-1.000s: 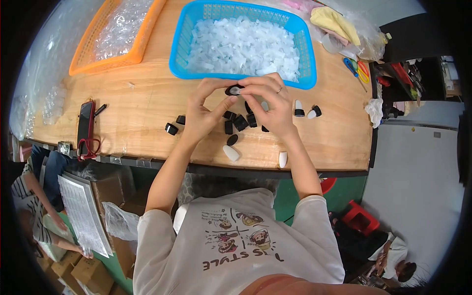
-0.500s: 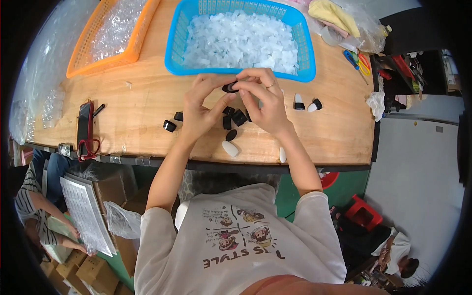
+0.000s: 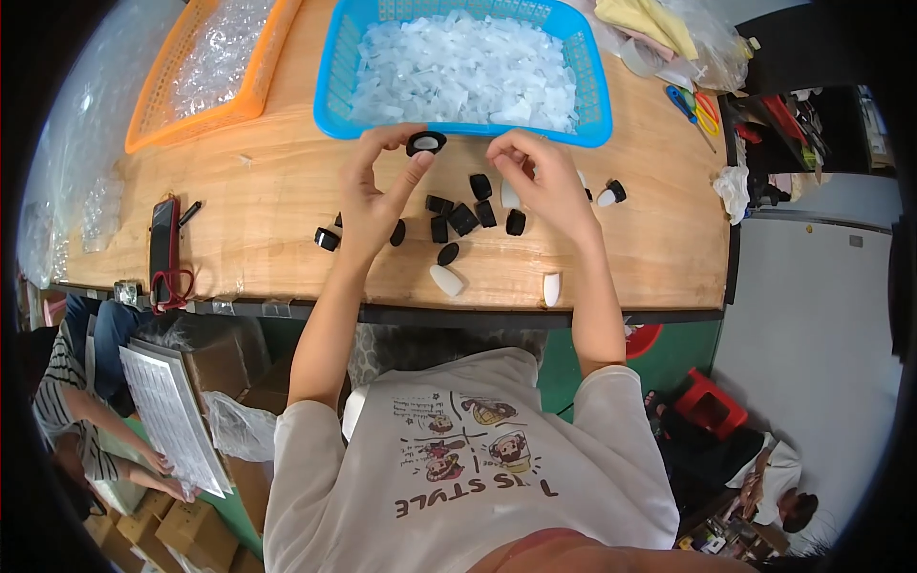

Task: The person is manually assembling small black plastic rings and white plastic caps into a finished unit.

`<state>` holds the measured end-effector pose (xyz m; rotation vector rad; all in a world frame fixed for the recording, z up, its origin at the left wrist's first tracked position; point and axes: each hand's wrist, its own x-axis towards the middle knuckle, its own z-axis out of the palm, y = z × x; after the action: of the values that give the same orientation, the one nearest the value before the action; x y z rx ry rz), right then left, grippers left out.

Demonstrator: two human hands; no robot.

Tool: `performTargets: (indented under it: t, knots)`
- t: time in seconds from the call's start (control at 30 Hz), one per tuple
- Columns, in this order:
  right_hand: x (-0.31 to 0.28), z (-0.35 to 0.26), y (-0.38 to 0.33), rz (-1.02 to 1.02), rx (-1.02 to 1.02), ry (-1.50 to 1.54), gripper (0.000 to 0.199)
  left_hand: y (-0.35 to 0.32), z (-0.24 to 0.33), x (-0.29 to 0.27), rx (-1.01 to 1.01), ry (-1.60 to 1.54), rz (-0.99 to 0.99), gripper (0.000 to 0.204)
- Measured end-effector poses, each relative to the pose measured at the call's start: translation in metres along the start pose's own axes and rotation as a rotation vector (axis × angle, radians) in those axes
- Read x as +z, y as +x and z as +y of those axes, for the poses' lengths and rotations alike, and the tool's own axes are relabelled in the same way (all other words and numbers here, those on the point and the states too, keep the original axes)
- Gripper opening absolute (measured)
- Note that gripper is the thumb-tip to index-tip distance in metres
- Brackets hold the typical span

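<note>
With your left hand (image 3: pixel 373 191) you pinch the black cap (image 3: pixel 426 143) above the desk (image 3: pixel 650 258); it seems light and stiff, best held by its rim, while your right hand (image 3: pixel 552 186) is half curled, its contents unclear.

Caps (image 3: pixel 462 220) lay on the table (image 3: pixel 659 248), before a basket (image 3: pixel 606 107).
Left of it stood a second basket (image 3: pixel 191 136); nearer, also left, lay a phone (image 3: pixel 164 231), a pen (image 3: pixel 191 212) just right of it; scissors (image 3: pixel 707 116) lay right.
</note>
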<state>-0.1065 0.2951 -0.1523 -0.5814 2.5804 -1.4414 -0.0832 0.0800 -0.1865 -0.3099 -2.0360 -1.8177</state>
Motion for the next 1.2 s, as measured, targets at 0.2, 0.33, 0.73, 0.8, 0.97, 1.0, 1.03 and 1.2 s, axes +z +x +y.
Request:
performTargets:
  t: [0.2, 0.33, 0.73, 0.8, 0.97, 1.0, 1.03, 1.2]
  knots:
    - [-0.006, 0.007, -0.008, -0.066, 0.088, -0.443, 0.008, 0.000, 0.001, 0.003, -0.002, 0.005, -0.007, 0.023]
    - [-0.003, 0.009, -0.011, -0.117, 0.111, -0.356, 0.008, 0.001, 0.004, 0.001, 0.005, 0.030, -0.037, 0.023]
    - [0.001, 0.014, -0.009, -0.154, -0.046, -0.339, 0.010, 0.002, 0.002, 0.003, 0.039, 0.026, -0.051, 0.023]
    - [0.007, 0.013, -0.008, -0.160, -0.111, -0.265, 0.008, 0.001, 0.003, 0.001, 0.004, 0.003, -0.030, 0.024]
    - [0.021, 0.007, -0.009, -0.278, -0.116, -0.189, 0.008, -0.001, 0.003, -0.001, -0.037, -0.043, 0.005, 0.024]
    - [0.024, 0.006, -0.009, -0.308, -0.122, -0.155, 0.008, 0.000, 0.002, -0.001, -0.040, -0.059, 0.006, 0.024]
    - [0.026, 0.005, -0.010, -0.338, -0.128, -0.121, 0.009, -0.001, 0.002, -0.001, -0.039, -0.061, 0.005, 0.024]
    - [0.029, 0.007, -0.010, -0.375, -0.147, -0.087, 0.010, -0.002, 0.002, -0.002, -0.045, -0.050, -0.004, 0.024]
